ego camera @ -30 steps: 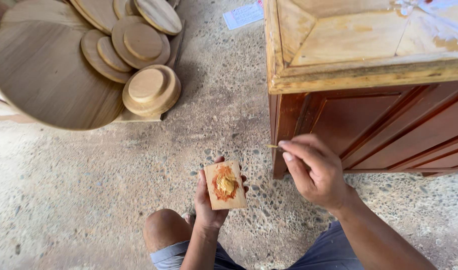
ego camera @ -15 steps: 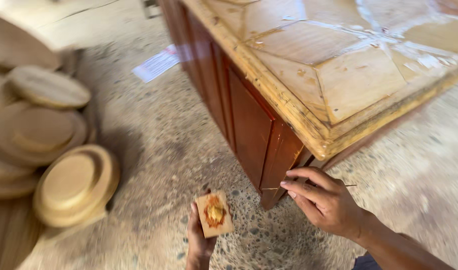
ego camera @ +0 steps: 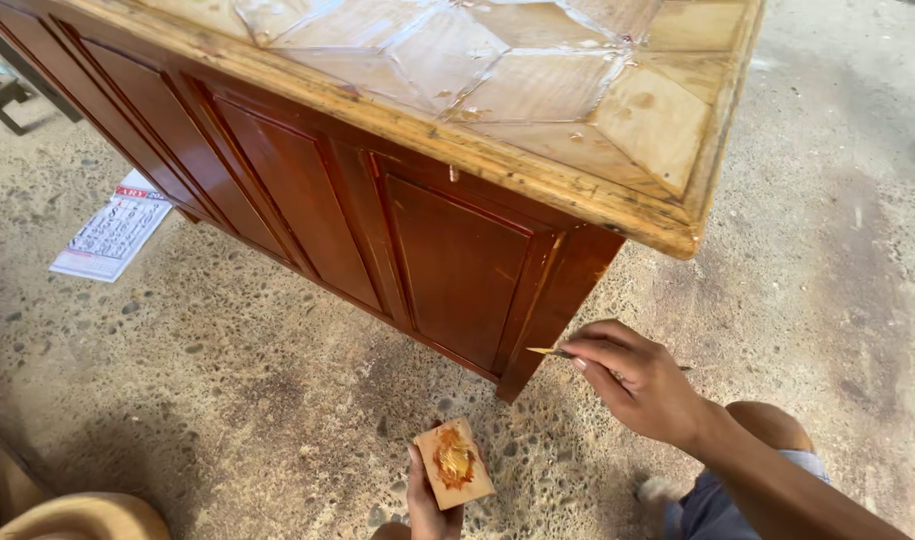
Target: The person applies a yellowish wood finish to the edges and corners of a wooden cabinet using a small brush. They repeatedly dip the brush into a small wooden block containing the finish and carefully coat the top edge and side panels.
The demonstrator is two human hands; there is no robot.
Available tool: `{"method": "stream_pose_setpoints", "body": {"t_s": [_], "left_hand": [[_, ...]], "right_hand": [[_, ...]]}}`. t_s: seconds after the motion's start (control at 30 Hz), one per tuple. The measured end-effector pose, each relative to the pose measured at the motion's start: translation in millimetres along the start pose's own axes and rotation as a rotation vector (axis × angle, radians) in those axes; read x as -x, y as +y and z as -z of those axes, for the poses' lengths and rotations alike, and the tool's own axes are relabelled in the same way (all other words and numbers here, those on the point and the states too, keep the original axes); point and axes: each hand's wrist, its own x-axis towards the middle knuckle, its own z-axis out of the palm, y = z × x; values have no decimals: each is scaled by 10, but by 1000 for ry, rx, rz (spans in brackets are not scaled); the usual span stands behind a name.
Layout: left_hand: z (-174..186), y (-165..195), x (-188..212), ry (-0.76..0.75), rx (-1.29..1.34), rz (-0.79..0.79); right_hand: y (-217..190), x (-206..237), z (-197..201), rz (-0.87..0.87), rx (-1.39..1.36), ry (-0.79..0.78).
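Right hand (ego camera: 642, 385) pinches thin stick (ego camera: 549, 352), tip near cabinet (ego camera: 457, 265) corner; left hand (ego camera: 429, 500) at 6 o'clock grips wood block (ego camera: 453, 463) with putty.

Printed paper sheet (ego camera: 112, 228) lies flat on the floor, far left of the fingers (ego camera: 599, 352) of the right hand (ego camera: 645, 388) and higher in frame. Dark metal frame (ego camera: 7, 85) further up-left, cut by the edge. Round pale wooden piece (ego camera: 87, 518) bottom-left, well apart from the fingers. Speckled concrete floor (ego camera: 227, 380) under it all.
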Motion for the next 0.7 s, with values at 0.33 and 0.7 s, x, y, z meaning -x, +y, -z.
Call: {"method": "stream_pose_setpoints", "body": {"t_s": [0.33, 0.7], "left_hand": [[-185, -101, -76, -49, -25, -241], [-1355, 98, 138, -96, 69, -615]], "right_hand": [[123, -411, 87, 196, -83, -7], [-291, -459, 668, 459, 66, -195]]}}
